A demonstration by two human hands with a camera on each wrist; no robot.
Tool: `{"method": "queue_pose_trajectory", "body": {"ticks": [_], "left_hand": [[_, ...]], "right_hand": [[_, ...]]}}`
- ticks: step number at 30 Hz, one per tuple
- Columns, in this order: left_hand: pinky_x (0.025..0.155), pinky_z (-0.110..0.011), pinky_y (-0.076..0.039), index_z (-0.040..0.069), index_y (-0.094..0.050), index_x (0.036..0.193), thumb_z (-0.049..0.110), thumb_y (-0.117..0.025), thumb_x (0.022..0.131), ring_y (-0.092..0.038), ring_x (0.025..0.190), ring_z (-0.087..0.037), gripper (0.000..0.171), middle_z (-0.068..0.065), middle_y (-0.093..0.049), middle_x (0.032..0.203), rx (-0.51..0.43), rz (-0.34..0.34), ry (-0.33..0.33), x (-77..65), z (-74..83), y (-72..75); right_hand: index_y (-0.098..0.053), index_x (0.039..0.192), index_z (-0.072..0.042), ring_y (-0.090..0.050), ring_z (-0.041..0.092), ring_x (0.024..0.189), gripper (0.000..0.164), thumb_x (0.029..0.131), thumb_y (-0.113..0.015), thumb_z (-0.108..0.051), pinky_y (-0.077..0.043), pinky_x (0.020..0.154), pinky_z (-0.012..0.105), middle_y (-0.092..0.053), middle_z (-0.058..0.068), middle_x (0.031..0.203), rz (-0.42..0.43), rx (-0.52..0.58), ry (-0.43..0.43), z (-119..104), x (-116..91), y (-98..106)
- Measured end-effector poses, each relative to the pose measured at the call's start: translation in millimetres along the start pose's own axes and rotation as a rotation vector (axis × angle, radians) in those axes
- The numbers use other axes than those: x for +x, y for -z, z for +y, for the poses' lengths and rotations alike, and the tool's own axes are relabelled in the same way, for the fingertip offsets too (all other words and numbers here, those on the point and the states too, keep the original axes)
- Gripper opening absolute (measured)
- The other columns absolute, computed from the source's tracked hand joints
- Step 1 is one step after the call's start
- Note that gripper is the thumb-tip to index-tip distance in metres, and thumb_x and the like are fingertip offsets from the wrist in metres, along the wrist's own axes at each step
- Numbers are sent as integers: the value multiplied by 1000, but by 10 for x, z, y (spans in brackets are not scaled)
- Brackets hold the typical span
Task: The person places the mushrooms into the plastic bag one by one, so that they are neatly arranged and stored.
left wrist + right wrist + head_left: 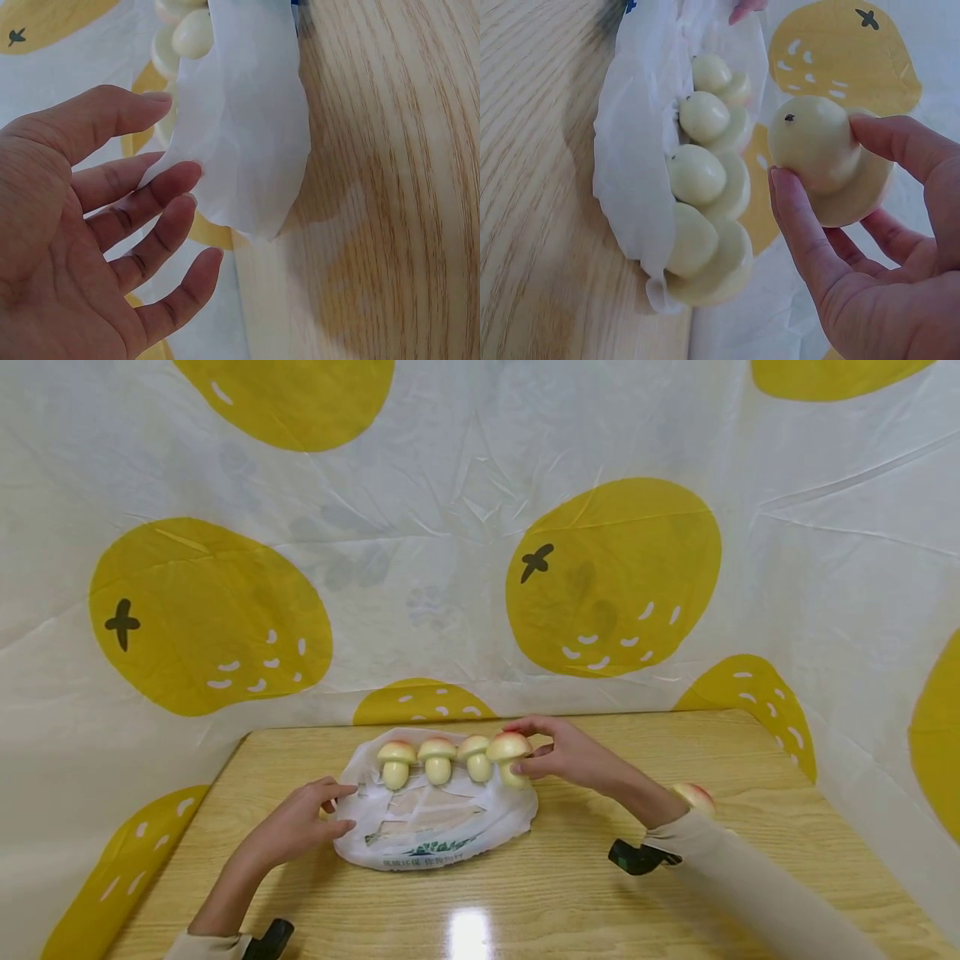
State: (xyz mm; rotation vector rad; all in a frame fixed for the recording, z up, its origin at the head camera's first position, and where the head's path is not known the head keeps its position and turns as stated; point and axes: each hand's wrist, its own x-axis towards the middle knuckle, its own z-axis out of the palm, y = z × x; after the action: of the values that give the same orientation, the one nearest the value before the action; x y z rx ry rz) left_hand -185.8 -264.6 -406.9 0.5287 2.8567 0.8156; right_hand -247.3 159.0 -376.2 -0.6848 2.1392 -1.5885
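A white plastic bag [450,852] with green print lies on the wooden table, wood-coloured patches showing through gaps in it. Several toy mushrooms, pale yellow with reddish cap tops, stand in a row along its far part, among them one mushroom [395,763] at the left end. My right hand [551,752] pinches another mushroom [817,146] between thumb and fingers; in the head view it overlaps the row's right end. At the bag's left edge is my left hand [300,818], its thumb apart from the loosely bent fingers, whose tips touch the white plastic [244,142].
One more mushroom [696,797] sits on the table [585,902] at the right, partly hidden by my right forearm. Behind the table hangs a white cloth [420,577] printed with large yellow fruit. Both wrists wear dark straps.
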Motion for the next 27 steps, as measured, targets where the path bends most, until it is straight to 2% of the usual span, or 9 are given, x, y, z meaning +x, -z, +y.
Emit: {"method": "queue_pose_trajectory", "body": {"ticks": [4,14,21,27], "left_hand": [[69,-27,-48,-3,-65,131,20,-80,88,-57,92,-21,51,-4,-65,108,1,2,-14,-3,-5,1],[67,-26,-46,-2,-66,130,20,-81,87,-54,91,-20,50,-3,-64,106,-13,12,-21,-7,-11,-5],[69,-26,-47,-4,-66,129,18,-80,88,-55,90,-20,49,-2,-64,103,11,19,-25,12,-30,-14],[69,-26,-47,-4,-66,130,18,-79,88,-55,91,-20,49,-2,-63,103,4,8,-14,17,-37,-14]], "right_hand": [[-54,142,-9,-71,28,97,59,90,-79,-15,-58,85,46,-49,17,137,-18,25,12,18,72,-54],[-55,140,-4,-69,27,99,56,90,-78,-11,-59,81,41,-50,19,133,-41,58,60,14,210,-237],[-55,140,-6,-69,26,94,56,90,-78,-13,-57,83,49,-50,18,133,-42,46,52,-34,304,-368],[-58,138,-7,-69,23,93,55,89,-79,-16,-58,80,37,-53,16,131,-7,21,39,-47,387,-468]]}}
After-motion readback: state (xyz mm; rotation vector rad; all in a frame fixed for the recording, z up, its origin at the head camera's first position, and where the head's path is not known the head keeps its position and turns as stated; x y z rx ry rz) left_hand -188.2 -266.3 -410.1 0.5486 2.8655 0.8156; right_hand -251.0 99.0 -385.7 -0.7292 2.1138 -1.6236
